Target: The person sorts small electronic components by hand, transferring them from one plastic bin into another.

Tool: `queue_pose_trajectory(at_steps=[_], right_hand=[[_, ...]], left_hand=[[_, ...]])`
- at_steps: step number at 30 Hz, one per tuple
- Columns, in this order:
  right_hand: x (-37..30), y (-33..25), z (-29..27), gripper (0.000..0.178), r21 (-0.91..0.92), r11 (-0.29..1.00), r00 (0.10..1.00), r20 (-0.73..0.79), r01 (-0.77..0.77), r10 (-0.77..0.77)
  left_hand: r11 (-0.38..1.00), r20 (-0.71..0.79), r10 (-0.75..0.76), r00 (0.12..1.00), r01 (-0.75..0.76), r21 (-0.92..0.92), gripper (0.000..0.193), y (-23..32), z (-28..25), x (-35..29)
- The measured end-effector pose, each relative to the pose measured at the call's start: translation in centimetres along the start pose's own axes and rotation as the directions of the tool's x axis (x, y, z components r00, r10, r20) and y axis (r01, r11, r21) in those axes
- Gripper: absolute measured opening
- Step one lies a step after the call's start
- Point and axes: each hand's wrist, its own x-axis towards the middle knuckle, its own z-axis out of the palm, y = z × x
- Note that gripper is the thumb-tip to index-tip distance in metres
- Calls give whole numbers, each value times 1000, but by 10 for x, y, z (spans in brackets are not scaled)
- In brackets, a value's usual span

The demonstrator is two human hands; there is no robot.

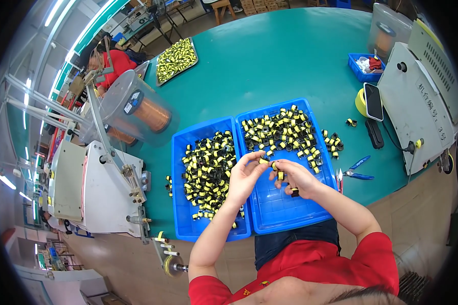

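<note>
Red shirt (310, 259) nearest, and over the barer blue tray (280, 223) the left hand's (243, 179) fingers pinch one yellow-taped bobbin (263, 161), the right hand's (301, 180) fingers clamp another, more at its lower fingers; heaped bobbins (206, 173) crowd the neighbouring blue tray (180, 203) on the green table (224, 66).

The held pieces (281, 175) looked plastic, the right tray (280, 211) smooth, glossy plastic, the tabletop (269, 61) faintly shiny, the near shirt (315, 264) matt cloth.

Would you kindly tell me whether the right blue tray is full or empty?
Neither: the right blue tray is partly filled. Black-and-yellow parts cover much of its far half; bare bottom shows nearer.
</note>
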Motion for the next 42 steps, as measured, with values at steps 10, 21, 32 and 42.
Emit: queue_pose_trajectory(at_steps=[10, 21, 32, 42], right_hand=[[-1, 8, 9, 37, -232, 931, 949, -73, 282, -306], [-3, 9, 8, 37, -585, 667, 835, 31, 461, -549], [2, 10, 4, 34, -258, 935, 954, -112, 244, -280], [-4, 2, 8, 32, -102, 974, 977, -37, 203, -208]], left_hand=[[765, 210, -278, 938, 348, -542, 39, -1, -12, 4], [997, 61, -72, 996, 73, -21, 31, 0, 9, -3], [915, 135, -244, 960, 274, -295, 34, -3, -5, 1], [862, 227, -296, 928, 362, -355, 37, 7, -3, 1]])
